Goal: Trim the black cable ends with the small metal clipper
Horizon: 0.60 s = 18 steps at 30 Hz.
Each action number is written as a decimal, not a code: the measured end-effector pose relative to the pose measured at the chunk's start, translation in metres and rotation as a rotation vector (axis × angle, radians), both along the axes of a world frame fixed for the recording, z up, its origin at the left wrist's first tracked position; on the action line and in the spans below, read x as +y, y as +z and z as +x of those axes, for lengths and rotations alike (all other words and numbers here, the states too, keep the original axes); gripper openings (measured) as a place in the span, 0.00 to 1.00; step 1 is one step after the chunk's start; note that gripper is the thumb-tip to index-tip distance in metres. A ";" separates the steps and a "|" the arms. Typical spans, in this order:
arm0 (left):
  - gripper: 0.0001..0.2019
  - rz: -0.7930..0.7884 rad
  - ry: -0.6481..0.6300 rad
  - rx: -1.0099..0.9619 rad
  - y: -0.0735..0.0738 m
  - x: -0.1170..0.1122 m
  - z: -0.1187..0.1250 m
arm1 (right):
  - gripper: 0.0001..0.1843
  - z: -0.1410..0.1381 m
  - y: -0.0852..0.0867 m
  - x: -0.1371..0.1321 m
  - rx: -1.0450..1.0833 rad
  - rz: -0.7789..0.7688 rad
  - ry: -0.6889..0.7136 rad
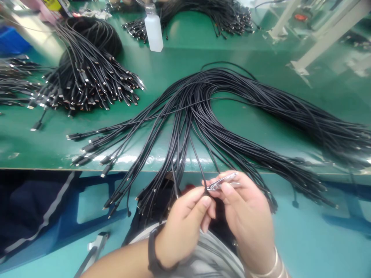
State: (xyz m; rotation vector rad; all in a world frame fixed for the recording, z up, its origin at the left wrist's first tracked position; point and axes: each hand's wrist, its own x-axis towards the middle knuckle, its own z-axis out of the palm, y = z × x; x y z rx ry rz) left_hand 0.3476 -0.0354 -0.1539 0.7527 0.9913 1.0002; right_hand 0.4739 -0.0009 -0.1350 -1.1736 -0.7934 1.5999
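Observation:
My left hand [188, 218] pinches the end of a black cable [199, 158] between thumb and fingers, just past the table's front edge. In my right hand [246, 212] is a silver nail clipper [223, 181], gripped between thumb and fingers. Its jaws touch or nearly touch the cable beside my left fingertips. The cable's end is mostly hidden by my left thumb. That cable runs up into a large bundle of black cables [199, 87] curving across the table, with several loose ends hanging over the edge around my hands.
A second cable bundle [89, 73] lies at the left, and another [208, 11] at the back. A white plastic bottle [154, 31] stands on the green table [162, 65]. Pale metal legs [315, 46] rise at the right. A blue stool [69, 220] is below left.

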 end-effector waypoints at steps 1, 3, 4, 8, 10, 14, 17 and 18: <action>0.17 -0.001 -0.001 0.002 0.000 0.000 0.000 | 0.05 0.000 -0.001 0.000 -0.002 0.002 -0.002; 0.17 -0.004 -0.005 0.008 0.000 -0.001 0.000 | 0.05 0.001 -0.003 -0.001 0.003 0.006 0.001; 0.17 -0.004 -0.007 0.011 0.000 -0.001 0.000 | 0.05 0.002 -0.004 -0.002 0.002 0.006 0.001; 0.19 -0.007 -0.024 0.029 0.003 -0.001 -0.002 | 0.05 0.001 -0.008 -0.003 -0.069 0.017 -0.033; 0.18 -0.018 -0.036 -0.020 0.002 0.000 -0.002 | 0.05 0.000 -0.009 -0.001 -0.076 0.016 -0.060; 0.15 -0.074 -0.072 -0.203 -0.001 0.003 -0.005 | 0.06 -0.001 -0.006 0.002 0.044 -0.007 -0.095; 0.15 -0.113 -0.112 -0.187 -0.002 0.005 -0.007 | 0.05 0.001 -0.005 0.001 0.077 -0.010 -0.071; 0.15 -0.127 -0.113 -0.156 -0.001 0.005 -0.007 | 0.04 0.002 -0.005 0.000 0.074 -0.005 -0.060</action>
